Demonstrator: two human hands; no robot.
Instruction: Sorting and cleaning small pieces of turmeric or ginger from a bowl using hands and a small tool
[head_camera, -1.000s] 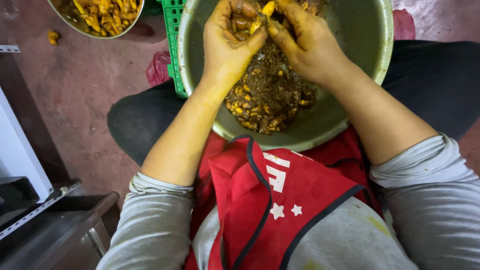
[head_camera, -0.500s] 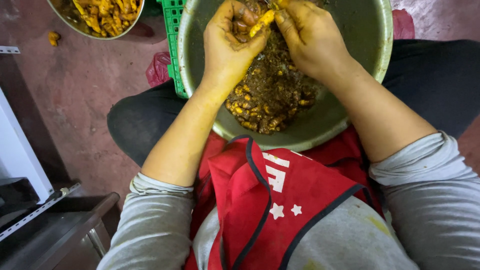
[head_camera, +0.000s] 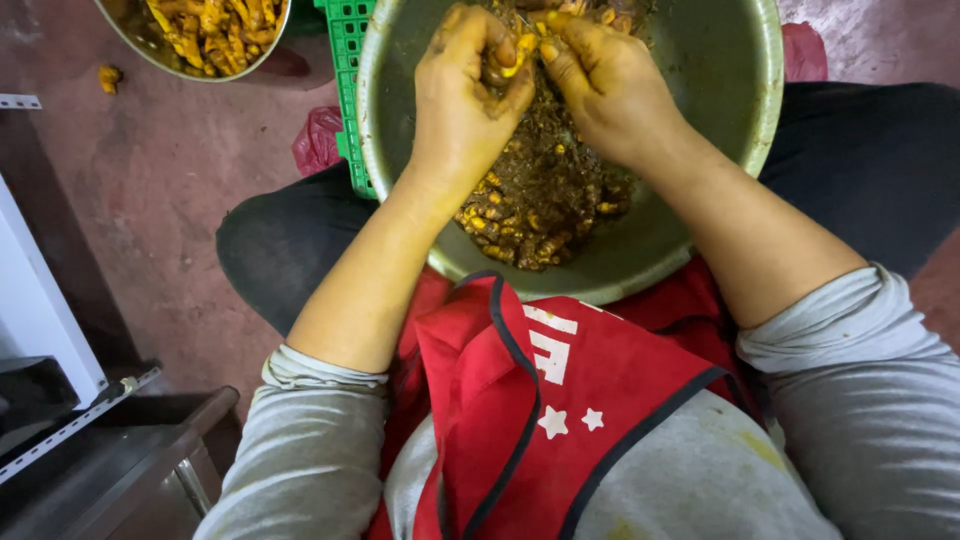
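A big metal bowl (head_camera: 720, 110) rests on my lap, holding a heap of brown-and-yellow root pieces and peelings (head_camera: 545, 205). Both hands work over the heap at the bowl's far side. My left hand (head_camera: 465, 95) and my right hand (head_camera: 610, 85) are stained yellow, and together they pinch one small yellow root piece (head_camera: 522, 50) between their fingertips. A red apron with white stars (head_camera: 560, 400) covers my front, just below the bowl.
A second metal bowl (head_camera: 135, 40) with peeled yellow pieces stands on the reddish floor at top left. A green plastic crate (head_camera: 350, 60) lies beside the big bowl. One loose yellow piece (head_camera: 108, 76) lies on the floor. Metal furniture (head_camera: 90, 470) stands at lower left.
The two hands have drawn closer together and turned the small yellow piece between their fingers. The bowl and the heap have stayed put.
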